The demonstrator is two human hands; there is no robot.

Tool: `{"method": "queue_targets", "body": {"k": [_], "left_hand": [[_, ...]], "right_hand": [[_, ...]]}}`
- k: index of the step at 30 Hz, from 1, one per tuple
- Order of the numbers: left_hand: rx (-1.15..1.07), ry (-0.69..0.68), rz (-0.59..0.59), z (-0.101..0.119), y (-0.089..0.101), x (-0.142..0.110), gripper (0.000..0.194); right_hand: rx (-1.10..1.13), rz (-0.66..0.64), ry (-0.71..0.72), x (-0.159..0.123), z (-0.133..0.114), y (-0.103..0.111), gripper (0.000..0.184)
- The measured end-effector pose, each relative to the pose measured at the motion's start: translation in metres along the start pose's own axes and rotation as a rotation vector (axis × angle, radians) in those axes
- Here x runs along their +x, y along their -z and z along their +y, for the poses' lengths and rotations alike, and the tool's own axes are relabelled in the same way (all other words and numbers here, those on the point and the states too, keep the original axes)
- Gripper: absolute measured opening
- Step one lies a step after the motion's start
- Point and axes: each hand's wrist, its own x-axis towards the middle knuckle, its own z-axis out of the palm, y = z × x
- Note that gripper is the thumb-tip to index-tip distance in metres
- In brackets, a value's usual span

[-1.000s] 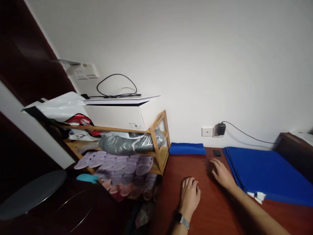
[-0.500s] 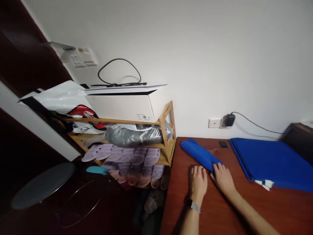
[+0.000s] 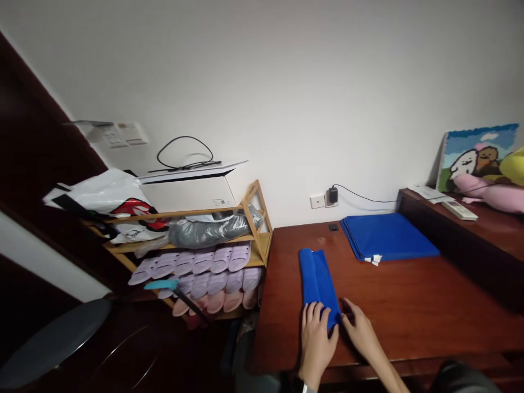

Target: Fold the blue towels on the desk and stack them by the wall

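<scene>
- Folded blue cloth (image 3: 316, 275): lies flat on the brown desk (image 3: 393, 305), near its left side, with its long axis running away from the person.
- Left hand (image 3: 318, 338): rests over the near end of the folded blue cloth. The fingers are slightly apart and bent over the fabric; whether they pinch it cannot be told.
- Right hand (image 3: 361, 330): positioned at the right edge of the near end, with thumb and forefinger apart. Contact with the edge cannot be confirmed.
- Blue stack (image 3: 388, 234): layered flat fabric at the rear of the desk, well apart from both hands. White tags (image 3: 374, 259) show at its near edge.
- Black adapter (image 3: 333, 194): plugged in at the wall, behind the desk.
- Wooden rack (image 3: 254, 232): stands left of the desk; 1 white box (image 3: 188, 195) sits on top.
</scene>
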Motion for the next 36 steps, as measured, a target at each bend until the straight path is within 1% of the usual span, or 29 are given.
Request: {"method": "queue_targets", "body": {"k": [3,7,10,13,15,17,20,23,25,27,29,31,32,34,36], "left_hand": [[0.039,0.015,-0.017,0.005,-0.001,-0.018,0.04],[0.036,0.036,-0.028,0.008,0.003,-0.033,0.035],[-0.064,0.082,0.007,0.007,0.007,-0.042,0.028],[-0.211,0.128,0.035,0.001,0.01,-0.046,0.02],[-0.294,0.15,0.061,-0.005,0.01,-0.045,0.015],[-0.349,0.206,0.132,-0.012,0.008,-0.044,0.021],[-0.427,0.365,0.233,-0.021,0.005,-0.043,0.036],[-0.57,0.535,0.265,-0.03,0.007,-0.042,0.05],[-0.664,0.633,0.314,-0.037,0.012,-0.043,0.057],[-0.717,0.725,0.395,-0.047,0.02,-0.044,0.061],[-0.707,0.833,0.481,-0.062,0.028,-0.048,0.063],[-0.637,0.919,0.562,-0.081,0.035,-0.054,0.063],[-0.602,0.938,0.59,-0.09,0.038,-0.056,0.063],[-0.572,0.934,0.615,-0.104,0.04,-0.06,0.059],[-0.582,0.905,0.614,-0.108,0.04,-0.062,0.055]], "right_hand": [[0.139,-0.07,-0.023,-0.008,-0.006,-0.009,0.059],[0.319,-0.072,-0.038,-0.036,-0.015,-0.028,0.057],[0.414,-0.076,-0.018,-0.05,-0.023,-0.035,0.055],[0.461,-0.132,0.015,-0.056,-0.026,-0.034,0.053],[0.409,-0.129,0.045,-0.059,-0.024,-0.031,0.051],[0.291,-0.086,0.067,-0.063,-0.018,-0.028,0.052],[0.113,-0.044,0.106,-0.067,-0.012,-0.023,0.05],[0.013,-0.069,0.191,-0.07,-0.013,-0.019,0.039],[-0.039,-0.087,0.224,-0.071,-0.016,-0.017,0.03],[-0.081,-0.103,0.23,-0.073,-0.018,-0.016,0.025],[-0.098,-0.118,0.246,-0.075,-0.017,-0.016,0.024],[-0.102,-0.127,0.267,-0.076,-0.014,-0.016,0.023],[-0.104,-0.127,0.273,-0.076,-0.012,-0.016,0.021],[-0.112,-0.121,0.276,-0.076,-0.009,-0.017,0.019],[-0.116,-0.119,0.277,-0.076,-0.008,-0.018,0.018]]}}
